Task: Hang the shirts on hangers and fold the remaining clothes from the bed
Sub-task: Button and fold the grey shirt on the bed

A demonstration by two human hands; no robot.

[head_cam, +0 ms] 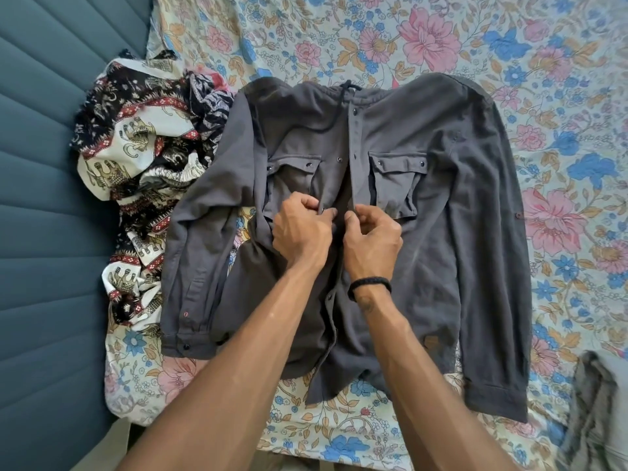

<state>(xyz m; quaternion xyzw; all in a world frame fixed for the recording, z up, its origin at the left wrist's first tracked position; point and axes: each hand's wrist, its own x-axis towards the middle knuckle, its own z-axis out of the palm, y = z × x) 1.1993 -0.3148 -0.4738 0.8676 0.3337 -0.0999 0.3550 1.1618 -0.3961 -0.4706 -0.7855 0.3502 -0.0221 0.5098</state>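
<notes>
You have nothing to read here: no words, brand marks, numbers or signs show anywhere. The grey shirt [390, 158] carries no legible label or tag. The bed sheet [509, 45] at twelve o'clock and the patterned cloth [136, 147] at nine o'clock bear only flowers and elephants.

A floral bedsheet [441, 39] in pink, blue and tan blooms on a pale ground spreads from twelve o'clock round to five. A teal padded headboard [51, 198] with stitched channels fills the side from eight to eleven o'clock, just beside the sheet's rumpled edge
</notes>
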